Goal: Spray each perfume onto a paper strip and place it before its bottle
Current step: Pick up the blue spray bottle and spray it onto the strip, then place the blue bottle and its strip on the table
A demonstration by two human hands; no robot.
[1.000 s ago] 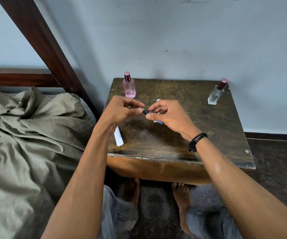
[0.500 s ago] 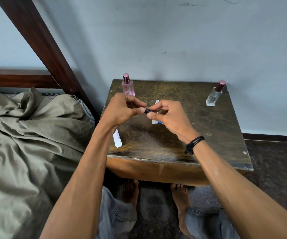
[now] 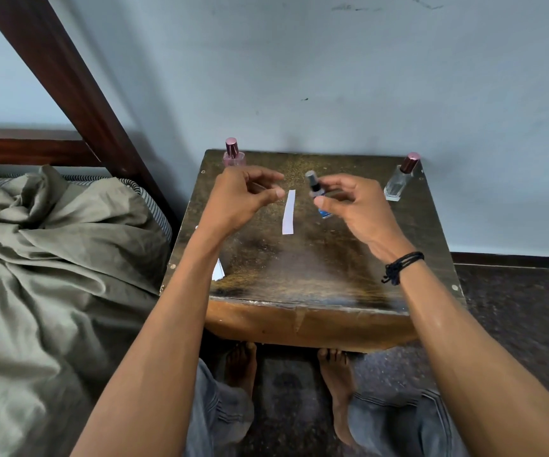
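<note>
The blue spray bottle (image 3: 316, 192) is gripped in the right hand (image 3: 359, 209) beside the flat paper strip (image 3: 289, 211), presumably for spraying; whether the curled left hand (image 3: 243, 196) holds anything cannot be told.

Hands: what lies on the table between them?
In the head view, one white paper strip lies flat on the table between the left hand and the right hand, which holds a small blue bottle.
</note>
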